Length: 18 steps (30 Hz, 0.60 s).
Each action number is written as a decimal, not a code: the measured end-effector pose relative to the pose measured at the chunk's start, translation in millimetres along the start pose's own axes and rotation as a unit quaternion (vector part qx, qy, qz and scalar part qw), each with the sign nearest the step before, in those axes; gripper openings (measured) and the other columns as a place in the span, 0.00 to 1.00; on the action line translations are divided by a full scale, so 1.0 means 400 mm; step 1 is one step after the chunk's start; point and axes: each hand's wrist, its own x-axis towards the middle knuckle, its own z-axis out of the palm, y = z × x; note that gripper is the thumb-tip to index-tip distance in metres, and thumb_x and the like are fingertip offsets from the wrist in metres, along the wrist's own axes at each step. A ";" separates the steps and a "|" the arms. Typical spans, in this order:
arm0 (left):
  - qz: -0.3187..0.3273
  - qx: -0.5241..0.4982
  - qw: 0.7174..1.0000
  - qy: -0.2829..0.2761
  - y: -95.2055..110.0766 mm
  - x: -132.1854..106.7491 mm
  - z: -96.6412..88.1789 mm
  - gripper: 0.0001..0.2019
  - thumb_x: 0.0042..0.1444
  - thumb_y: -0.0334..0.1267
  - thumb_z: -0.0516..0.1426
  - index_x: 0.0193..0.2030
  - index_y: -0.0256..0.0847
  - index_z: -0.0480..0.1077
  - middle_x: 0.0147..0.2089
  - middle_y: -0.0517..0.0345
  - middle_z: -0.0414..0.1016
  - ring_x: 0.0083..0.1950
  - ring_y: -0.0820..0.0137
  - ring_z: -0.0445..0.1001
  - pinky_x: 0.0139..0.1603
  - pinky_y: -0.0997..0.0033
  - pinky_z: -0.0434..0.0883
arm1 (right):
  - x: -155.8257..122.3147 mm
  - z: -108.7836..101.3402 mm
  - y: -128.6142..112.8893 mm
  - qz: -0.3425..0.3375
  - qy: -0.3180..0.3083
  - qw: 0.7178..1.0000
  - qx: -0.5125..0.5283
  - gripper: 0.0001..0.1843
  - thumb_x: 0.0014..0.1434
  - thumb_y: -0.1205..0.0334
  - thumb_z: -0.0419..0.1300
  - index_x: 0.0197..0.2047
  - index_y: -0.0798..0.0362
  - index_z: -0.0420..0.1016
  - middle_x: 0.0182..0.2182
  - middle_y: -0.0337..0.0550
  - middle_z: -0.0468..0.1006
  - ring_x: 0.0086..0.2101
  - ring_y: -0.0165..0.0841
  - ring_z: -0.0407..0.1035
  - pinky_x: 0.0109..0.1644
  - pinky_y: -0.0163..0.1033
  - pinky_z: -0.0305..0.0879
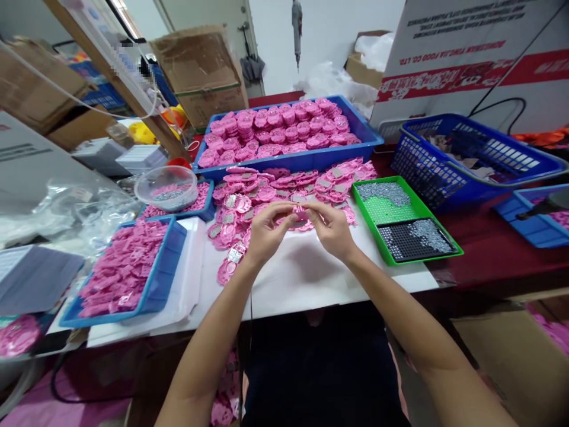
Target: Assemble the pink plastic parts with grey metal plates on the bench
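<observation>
Both hands meet above the near edge of a heap of pink plastic pieces [262,193] on the white tabletop [288,290], and the small pink plastic part [300,212] sits between their fingertips. The left hand [272,230] pinches it from one side with thumb and fingers, the right hand [332,230] from the other; how deep either grip goes is too small to tell. The likeliest trouble is a slip: with the part held only at the fingertips, uneven pressure from one side could twist it or flick it out. Since it hangs just over pieces of the same pink, a dropped part could be lost among them — colour alone would not pick it out. Pressing too hard could bend or crack it, if the plastic is as thin as it looks. The heap itself is loose and overlapping, with stray pieces near the left wrist, so a sweep of that forearm could push some toward the near edge. On the other side, the green tray [391,213] stands near the right forearm, with small grey screws [429,234] spread loosely over its black insert [393,242] — a knock from the elbow or wrist could scatter them across the tabletop or onto the floor.
</observation>
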 end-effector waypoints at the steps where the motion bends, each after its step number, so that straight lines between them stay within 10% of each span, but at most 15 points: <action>1: 0.020 0.015 1.000 0.005 0.002 -0.001 0.001 0.12 0.60 0.44 0.65 0.46 0.40 0.78 0.48 0.48 0.81 0.50 0.63 0.81 0.50 0.62 0.79 | -0.001 0.002 -0.003 -0.012 0.002 1.000 -0.007 0.12 0.69 0.57 0.59 0.50 0.48 0.82 0.44 0.45 0.85 0.44 0.39 0.79 0.53 0.48 0.76; 9: 0.188 0.225 0.955 0.045 0.005 -0.017 0.012 0.08 0.66 0.34 0.59 0.51 0.41 0.72 0.49 0.49 0.81 0.54 0.63 0.79 0.58 0.56 0.77 | -0.014 0.012 -0.004 -0.062 -0.011 0.998 0.008 0.13 0.67 0.59 0.62 0.53 0.50 0.79 0.48 0.47 0.84 0.47 0.39 0.79 0.55 0.47 0.75; 18: 0.200 0.263 0.942 0.055 -0.020 -0.039 0.032 0.08 0.69 0.32 0.53 0.53 0.41 0.68 0.50 0.46 0.78 0.55 0.61 0.77 0.59 0.53 0.75 | -0.030 0.053 -0.023 -0.044 0.037 0.998 0.026 0.10 0.70 0.59 0.58 0.50 0.50 0.77 0.47 0.48 0.82 0.47 0.38 0.77 0.52 0.45 0.76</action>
